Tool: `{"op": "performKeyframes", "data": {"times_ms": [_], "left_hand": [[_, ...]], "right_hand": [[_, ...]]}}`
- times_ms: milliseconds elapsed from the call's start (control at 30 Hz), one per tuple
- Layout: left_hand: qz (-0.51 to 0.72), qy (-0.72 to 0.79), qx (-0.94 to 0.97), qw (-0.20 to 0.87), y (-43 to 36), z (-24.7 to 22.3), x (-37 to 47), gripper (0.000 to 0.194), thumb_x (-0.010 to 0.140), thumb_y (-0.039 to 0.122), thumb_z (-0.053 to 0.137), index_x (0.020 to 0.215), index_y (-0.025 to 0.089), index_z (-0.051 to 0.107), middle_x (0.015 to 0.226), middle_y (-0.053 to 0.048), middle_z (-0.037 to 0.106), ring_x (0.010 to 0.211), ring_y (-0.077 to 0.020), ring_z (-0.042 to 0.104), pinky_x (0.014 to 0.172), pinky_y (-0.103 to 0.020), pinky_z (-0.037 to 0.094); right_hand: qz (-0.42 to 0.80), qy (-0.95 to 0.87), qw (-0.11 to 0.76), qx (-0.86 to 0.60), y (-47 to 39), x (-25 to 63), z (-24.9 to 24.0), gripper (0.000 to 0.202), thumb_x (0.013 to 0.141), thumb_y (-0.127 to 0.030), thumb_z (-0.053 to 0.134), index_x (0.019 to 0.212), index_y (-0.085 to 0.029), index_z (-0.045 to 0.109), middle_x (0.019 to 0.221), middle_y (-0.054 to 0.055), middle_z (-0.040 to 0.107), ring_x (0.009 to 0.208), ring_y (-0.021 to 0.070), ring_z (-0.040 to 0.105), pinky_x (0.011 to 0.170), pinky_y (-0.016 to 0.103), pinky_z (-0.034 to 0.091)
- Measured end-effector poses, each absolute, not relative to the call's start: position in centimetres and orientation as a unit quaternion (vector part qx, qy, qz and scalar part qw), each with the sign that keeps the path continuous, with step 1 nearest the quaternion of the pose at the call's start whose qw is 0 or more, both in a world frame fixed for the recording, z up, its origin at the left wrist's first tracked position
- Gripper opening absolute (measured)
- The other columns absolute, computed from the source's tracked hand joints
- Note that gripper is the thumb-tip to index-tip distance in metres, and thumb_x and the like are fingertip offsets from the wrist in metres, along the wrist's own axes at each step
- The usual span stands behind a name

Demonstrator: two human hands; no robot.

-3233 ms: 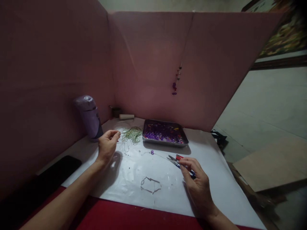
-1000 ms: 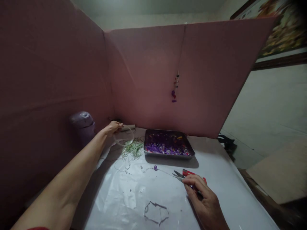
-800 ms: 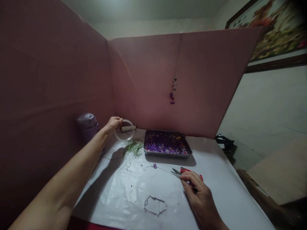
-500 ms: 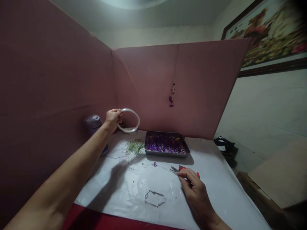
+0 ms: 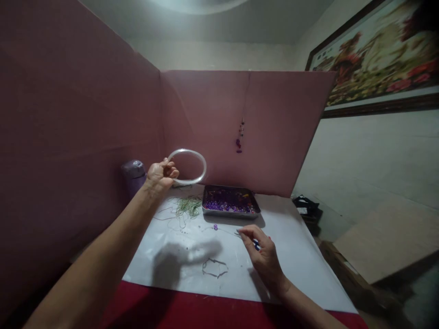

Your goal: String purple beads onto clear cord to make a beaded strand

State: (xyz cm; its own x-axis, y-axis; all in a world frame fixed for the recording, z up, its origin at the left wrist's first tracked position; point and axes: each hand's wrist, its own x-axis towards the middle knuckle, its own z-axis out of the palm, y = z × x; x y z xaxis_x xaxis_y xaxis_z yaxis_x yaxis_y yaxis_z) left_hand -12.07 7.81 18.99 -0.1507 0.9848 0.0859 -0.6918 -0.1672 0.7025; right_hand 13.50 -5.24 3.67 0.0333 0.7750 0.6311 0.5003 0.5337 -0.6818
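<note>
My left hand (image 5: 163, 172) is closed on a clear plastic ring (image 5: 205, 170), held up in front of the pink back panel. My right hand (image 5: 260, 256) is low over the white sheet, thumb and forefinger pinched; whatever lies between the fingertips is too small to make out. A thin thread (image 5: 226, 230) runs from a purple bead (image 5: 215, 227) towards those fingertips. The tips of scissors (image 5: 236, 233) show beside them, and the hand hides most of the scissors. Left of the right hand lies a loop of greyish segments (image 5: 215, 268).
A dark metal tray (image 5: 231, 213) of purple beads stands at the back. Left of it are a tangle of green thread (image 5: 188, 207) and a purple bottle (image 5: 133, 176). A string of beads (image 5: 239, 142) hangs on the pink panel (image 5: 206, 114). Tiny beads dot the white sheet.
My left hand has turned, its fingers now facing me more, and the ring has shifted right and slightly up. My right hand covers more of the red-handled scissors. The view has shifted somewhat.
</note>
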Motion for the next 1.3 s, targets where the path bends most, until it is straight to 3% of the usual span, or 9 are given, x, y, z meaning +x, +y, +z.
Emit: {"op": "performKeyframes", "data": {"times_ms": [167,367,500,600,733,900,1000,1167,1300], "left_hand": [[0.699,0.227,0.24,0.634,6.4,18.6,-11.6,0.031,0.089,0.007,0.032,0.059,0.018,0.033,0.044,0.006,0.031,0.033,-0.0045,0.023,0.034,-0.016,0.022],[0.695,0.195,0.216,0.657,5.1,18.0,-10.3,0.033,0.089,0.007,0.032,0.058,0.018,0.033,0.043,0.006,0.028,0.032,-0.0046,0.022,0.033,-0.016,0.022],[0.684,0.189,0.21,0.673,4.5,16.7,-9.2,0.033,0.089,0.006,0.032,0.057,0.018,0.034,0.043,0.006,0.03,0.033,-0.0043,0.024,0.033,-0.016,0.023],[0.68,0.189,0.211,0.676,4.3,15.2,-8.4,0.033,0.089,0.007,0.033,0.057,0.017,0.037,0.043,0.006,0.032,0.033,-0.0039,0.026,0.034,-0.016,0.023],[0.681,0.19,0.222,0.672,4.1,13.2,-7.1,0.029,0.086,0.009,0.044,0.058,0.016,0.042,0.044,0.005,0.037,0.033,-0.0038,0.028,0.034,-0.017,0.023],[0.671,0.21,0.241,0.67,3.7,11.3,-6.3,0.015,0.079,0.007,0.055,0.066,0.015,0.054,0.051,0.003,0.05,0.043,-0.0059,0.046,0.046,-0.018,0.037],[0.668,0.226,0.254,0.661,3.9,10.2,-6.7,0.01,0.077,0.017,0.061,0.068,0.013,0.058,0.057,0.0,0.057,0.049,-0.0073,0.051,0.051,-0.019,0.039],[0.689,0.274,0.286,0.607,4.8,8.3,-7.9,0.025,0.074,0.037,0.065,0.076,0.013,0.062,0.068,-0.002,0.063,0.062,-0.0104,0.057,0.064,-0.022,0.04],[0.643,0.246,0.309,0.656,4.4,7.8,-8.2,0.032,0.081,0.044,0.055,0.082,0.013,0.063,0.075,-0.005,0.066,0.073,-0.0139,0.06,0.073,-0.025,0.041]], "right_hand": [[0.216,-0.672,0.536,-0.463,-4.3,11.5,6.7,0.019,0.082,-0.032,0.056,0.092,-0.018,0.064,0.091,0.008,0.066,0.083,0.0209,0.06,0.076,0.035,0.047],[0.417,-0.604,0.526,-0.43,-1.4,7.7,8.4,0.04,0.066,-0.039,0.071,0.097,-0.015,0.063,0.107,0.013,0.065,0.1,0.0266,0.059,0.085,0.042,0.046],[0.486,-0.528,0.584,-0.38,-0.1,5.5,9.1,0.061,0.053,-0.045,0.079,0.103,-0.017,0.058,0.117,0.013,0.061,0.112,0.027,0.053,0.091,0.039,0.043],[0.517,-0.485,0.629,-0.32,0.8,4.6,10.2,0.052,0.059,-0.051,0.075,0.096,-0.018,0.058,0.102,0.008,0.066,0.101,0.0218,0.059,0.085,0.033,0.045],[0.527,-0.394,0.692,-0.297,1.5,4.2,11.7,0.035,0.067,-0.046,0.071,0.081,-0.018,0.055,0.067,0.0,0.062,0.066,0.0136,0.059,0.065,0.027,0.046],[0.575,-0.39,0.677,-0.243,1.7,5.4,12.8,0.027,0.083,-0.042,0.056,0.072,-0.018,0.049,0.042,-0.012,0.028,0.034,0.0042,0.025,0.036,0.016,0.026],[0.593,-0.444,0.625,-0.247,1.9,7.2,13.4,0.028,0.088,-0.04,0.049,0.071,-0.019,0.047,0.041,-0.013,0.02,0.033,0.0042,0.011,0.033,0.015,0.013],[0.673,-0.521,0.469,-0.236,1.8,9.9,15.2,0.028,0.092,-0.036,0.041,0.073,-0.018,0.05,0.044,-0.012,0.018,0.037,0.0053,0.006,0.033,0.015,0.013],[0.689,-0.545,0.427,-0.217,1.4,10.5,16.4,0.028,0.093,-0.034,0.039,0.074,-0.018,0.052,0.047,-0.011,0.017,0.039,0.0055,0.006,0.033,0.015,0.015]]}}
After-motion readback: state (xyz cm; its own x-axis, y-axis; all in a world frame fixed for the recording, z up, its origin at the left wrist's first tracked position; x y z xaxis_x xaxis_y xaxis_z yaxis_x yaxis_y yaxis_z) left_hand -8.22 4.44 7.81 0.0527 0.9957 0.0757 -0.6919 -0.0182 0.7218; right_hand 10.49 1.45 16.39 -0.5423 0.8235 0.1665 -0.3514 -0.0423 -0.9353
